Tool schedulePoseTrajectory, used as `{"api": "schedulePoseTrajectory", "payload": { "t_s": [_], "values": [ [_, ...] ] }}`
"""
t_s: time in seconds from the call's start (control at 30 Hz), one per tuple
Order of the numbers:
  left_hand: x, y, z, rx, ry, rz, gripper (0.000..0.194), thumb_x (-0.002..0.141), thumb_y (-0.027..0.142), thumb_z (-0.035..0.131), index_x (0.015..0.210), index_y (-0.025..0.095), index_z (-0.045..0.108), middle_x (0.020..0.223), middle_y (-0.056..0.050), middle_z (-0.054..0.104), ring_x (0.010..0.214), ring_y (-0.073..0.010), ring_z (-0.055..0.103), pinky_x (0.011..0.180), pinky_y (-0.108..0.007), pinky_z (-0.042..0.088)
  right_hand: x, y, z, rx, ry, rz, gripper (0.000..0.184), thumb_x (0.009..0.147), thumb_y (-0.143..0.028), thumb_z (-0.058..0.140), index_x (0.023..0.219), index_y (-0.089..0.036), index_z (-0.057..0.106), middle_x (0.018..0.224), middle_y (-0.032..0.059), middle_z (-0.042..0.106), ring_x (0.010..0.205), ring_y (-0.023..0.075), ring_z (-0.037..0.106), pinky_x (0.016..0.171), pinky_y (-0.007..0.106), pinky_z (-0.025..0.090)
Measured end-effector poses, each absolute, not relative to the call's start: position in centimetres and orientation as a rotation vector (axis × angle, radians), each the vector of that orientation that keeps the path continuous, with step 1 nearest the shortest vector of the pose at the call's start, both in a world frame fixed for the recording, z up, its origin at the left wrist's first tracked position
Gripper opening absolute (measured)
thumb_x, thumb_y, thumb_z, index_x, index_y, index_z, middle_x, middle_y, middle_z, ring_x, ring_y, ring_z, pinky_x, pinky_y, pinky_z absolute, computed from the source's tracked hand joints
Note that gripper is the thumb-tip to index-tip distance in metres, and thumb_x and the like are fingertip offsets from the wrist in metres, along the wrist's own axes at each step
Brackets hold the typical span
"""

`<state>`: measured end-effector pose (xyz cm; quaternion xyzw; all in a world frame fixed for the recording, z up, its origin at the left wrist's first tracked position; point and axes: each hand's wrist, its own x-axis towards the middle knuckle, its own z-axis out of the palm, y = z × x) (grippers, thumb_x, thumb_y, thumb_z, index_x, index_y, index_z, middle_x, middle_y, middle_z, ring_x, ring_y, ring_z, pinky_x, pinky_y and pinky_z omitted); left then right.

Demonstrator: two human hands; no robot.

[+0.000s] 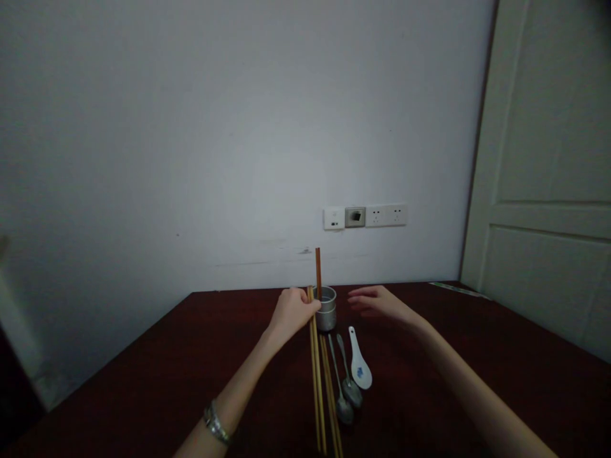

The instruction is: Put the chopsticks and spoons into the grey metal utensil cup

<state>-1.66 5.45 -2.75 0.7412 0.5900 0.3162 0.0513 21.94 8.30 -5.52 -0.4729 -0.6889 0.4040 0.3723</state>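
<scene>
My left hand (pixel 294 310) is closed round the upper end of a pair of pale wooden chopsticks (pixel 316 375), just left of a grey metal cup (pixel 327 312). Their lower ends point toward me. Reddish-brown chopsticks (pixel 318 270) stand upright in the cup. To the cup's right, my right hand (pixel 377 301) is held with its fingers stretched out and nothing in them. More wooden chopsticks (pixel 331 395) lie in front of the cup. Beside these are two metal spoons (pixel 344 410) and a white ceramic spoon (pixel 360 369) with a blue mark.
The dark red table (pixel 191 356) reaches back to a pale wall (pixel 238 159). Sockets and a switch (pixel 356 217) are set in the wall behind the cup. A pale panelled door (pixel 548 159) stands on the right. A flat strip (pixel 458 290) lies at the table's far right edge.
</scene>
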Motion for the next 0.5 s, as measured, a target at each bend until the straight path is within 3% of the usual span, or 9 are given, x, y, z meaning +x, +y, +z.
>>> {"api": "schedulePoseTrajectory", "payload": {
  "t_s": [0.07, 0.17, 0.33, 0.5],
  "values": [
    [-1.4, 4.5, -1.4, 2.268, 1.780, 1.073, 0.026, 0.067, 0.032, 0.049, 0.052, 0.012, 0.056, 0.046, 0.001, 0.049, 0.045, -0.0075, 0.041, 0.044, -0.019, 0.025, 19.8, 5.7, -3.4, -1.052, -1.854, 1.337, 0.044, 0.071, -0.038, 0.059, 0.108, -0.015, 0.058, 0.102, 0.0110, 0.063, 0.087, 0.0167, 0.060, 0.074, 0.030, 0.049],
    [-0.6, 3.1, 0.5, 2.273, 1.785, 1.208, 0.025, 0.068, 0.032, 0.050, 0.054, 0.013, 0.056, 0.049, 0.002, 0.050, 0.046, -0.0071, 0.039, 0.046, -0.020, 0.024, 17.2, 2.8, -1.8, -0.947, -1.888, 1.461, 0.051, 0.066, -0.037, 0.065, 0.111, -0.017, 0.055, 0.102, 0.0087, 0.062, 0.089, 0.0164, 0.059, 0.072, 0.029, 0.049],
    [0.9, 2.0, 2.6, 2.325, 1.749, 1.315, 0.021, 0.069, 0.031, 0.051, 0.057, 0.015, 0.055, 0.052, 0.002, 0.052, 0.047, -0.0076, 0.040, 0.048, -0.021, 0.024, 15.2, 1.0, -1.1, -0.824, -1.898, 1.379, 0.039, 0.069, -0.042, 0.060, 0.095, -0.013, 0.062, 0.086, 0.0058, 0.064, 0.079, 0.0144, 0.060, 0.067, 0.027, 0.048],
    [2.3, 2.2, 2.9, 2.343, 1.763, 1.426, 0.020, 0.071, 0.032, 0.051, 0.058, 0.017, 0.054, 0.053, 0.002, 0.053, 0.048, -0.0084, 0.041, 0.049, -0.021, 0.025, 15.0, 0.4, -0.6, -0.816, -1.859, 1.297, 0.043, 0.071, -0.049, 0.056, 0.091, -0.011, 0.062, 0.080, 0.0074, 0.065, 0.073, 0.0159, 0.062, 0.059, 0.024, 0.047]
  ]
}}
